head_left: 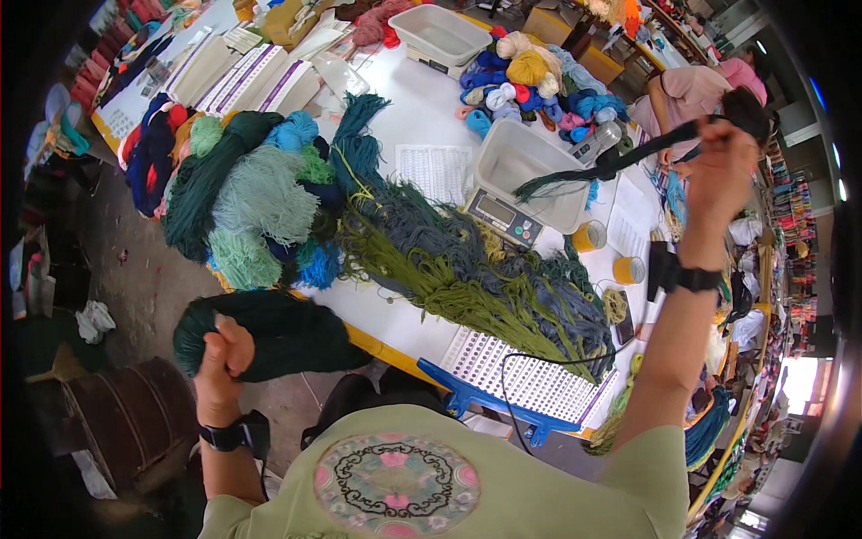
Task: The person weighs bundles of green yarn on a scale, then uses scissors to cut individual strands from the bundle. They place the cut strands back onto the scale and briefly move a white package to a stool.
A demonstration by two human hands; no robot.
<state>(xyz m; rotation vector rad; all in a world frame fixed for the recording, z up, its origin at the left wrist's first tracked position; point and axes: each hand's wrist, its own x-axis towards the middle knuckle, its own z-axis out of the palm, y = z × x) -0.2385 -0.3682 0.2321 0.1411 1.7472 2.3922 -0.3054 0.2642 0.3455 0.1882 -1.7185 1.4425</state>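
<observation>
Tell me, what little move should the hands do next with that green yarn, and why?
Probably lower the right hand so its dark green strand drops into the white tray on the scale. The strand already hangs just above that tray, pinched in the raised hand. The left hand holds the big dark green skein off the table edge, so it can likely wait.

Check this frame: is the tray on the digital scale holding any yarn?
No. The white tray on the scale looks empty; the dark green strand hangs above it from the raised right hand.
</observation>
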